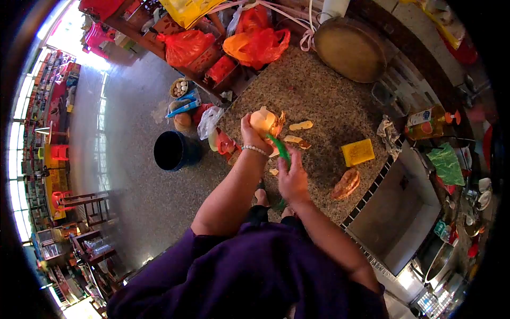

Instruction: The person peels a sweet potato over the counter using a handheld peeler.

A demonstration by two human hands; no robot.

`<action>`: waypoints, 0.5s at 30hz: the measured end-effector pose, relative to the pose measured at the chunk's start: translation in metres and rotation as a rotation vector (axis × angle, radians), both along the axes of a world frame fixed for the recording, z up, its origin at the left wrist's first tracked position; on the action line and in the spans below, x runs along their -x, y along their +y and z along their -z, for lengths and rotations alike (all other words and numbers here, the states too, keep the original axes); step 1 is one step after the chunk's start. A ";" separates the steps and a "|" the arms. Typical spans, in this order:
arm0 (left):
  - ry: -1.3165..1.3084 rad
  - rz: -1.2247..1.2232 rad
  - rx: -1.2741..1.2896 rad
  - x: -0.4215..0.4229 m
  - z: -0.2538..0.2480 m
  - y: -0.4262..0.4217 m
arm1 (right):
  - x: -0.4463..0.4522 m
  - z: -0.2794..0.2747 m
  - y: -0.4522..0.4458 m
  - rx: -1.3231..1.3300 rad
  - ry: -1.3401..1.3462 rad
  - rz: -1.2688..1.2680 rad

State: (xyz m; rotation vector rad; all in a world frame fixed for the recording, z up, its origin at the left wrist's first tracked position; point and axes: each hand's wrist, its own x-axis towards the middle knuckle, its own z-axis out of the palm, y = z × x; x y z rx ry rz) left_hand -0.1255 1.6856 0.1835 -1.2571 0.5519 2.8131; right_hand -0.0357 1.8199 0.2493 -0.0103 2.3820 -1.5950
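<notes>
I see the left hand (255,138) wrapped round a pale, part-peeled vegetable (263,121) near the left edge of the counter (324,109), the right hand (294,182) closed on a green tool (279,149) beside it. Slick flesh could make the tool skid into the left hand.

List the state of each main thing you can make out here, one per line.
Pale tuber: mostly peeled, held in left hand
Green tool: gripped by right hand
Peelings: strewn on counter
Brown tuber: lying on counter, apparently unpeeled
Yellow sponge: lying flat
Dark bucket: upright, open-topped
Basket: uncovered, eggs inside
</notes>
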 end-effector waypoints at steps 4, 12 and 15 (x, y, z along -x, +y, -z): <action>-0.067 0.010 -0.167 -0.006 -0.018 -0.001 | 0.029 -0.001 0.008 0.031 0.069 0.056; -0.124 -0.206 -0.061 -0.003 -0.012 0.017 | 0.013 0.002 -0.007 -0.202 0.024 -0.038; -0.125 -0.102 0.085 -0.007 -0.013 0.011 | -0.013 0.006 -0.004 -0.063 -0.063 -0.063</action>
